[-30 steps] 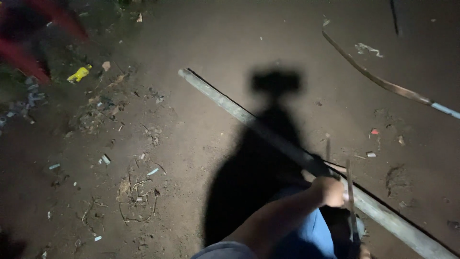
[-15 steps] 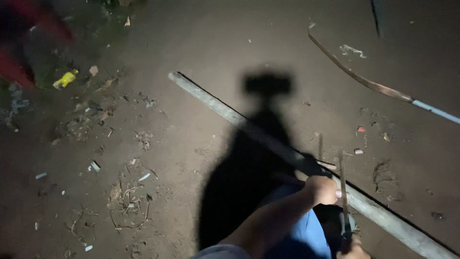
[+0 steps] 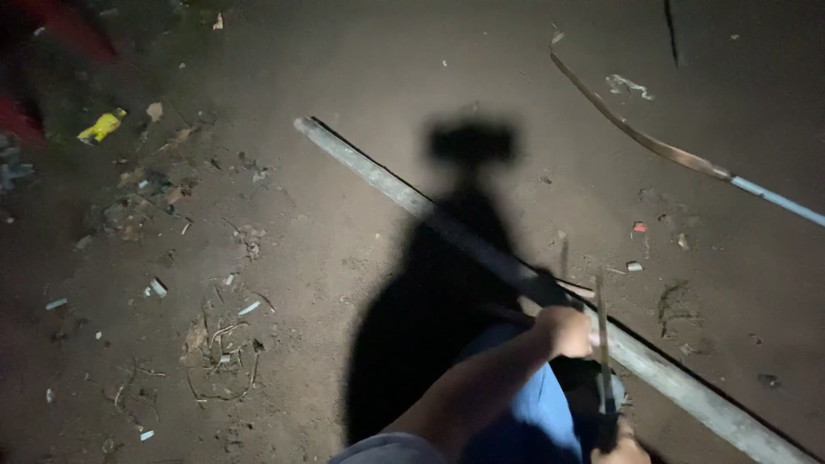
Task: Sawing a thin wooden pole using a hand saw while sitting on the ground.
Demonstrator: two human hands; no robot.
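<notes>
A long grey pole (image 3: 387, 185) lies slantwise on the dirt, from the upper middle to the lower right corner. My left hand (image 3: 565, 331) is closed on top of it, beside my knee in blue trousers (image 3: 528, 412). A thin saw blade (image 3: 601, 339) stands upright across the pole just right of that hand. My right hand (image 3: 626, 448) shows only partly at the bottom edge, gripping the dark handle of the saw. My own shadow falls over the middle of the pole.
The ground is bare dirt, lit by one lamp and dark at the edges. A bent strip with a pale blue end (image 3: 679, 159) lies at the upper right. A yellow scrap (image 3: 101, 127), dry twigs (image 3: 219, 344) and small litter lie on the left.
The view has drifted a little, so the pole and litter sit slightly further left in the frame. Both hands keep their hold; the blade stays across the pole.
</notes>
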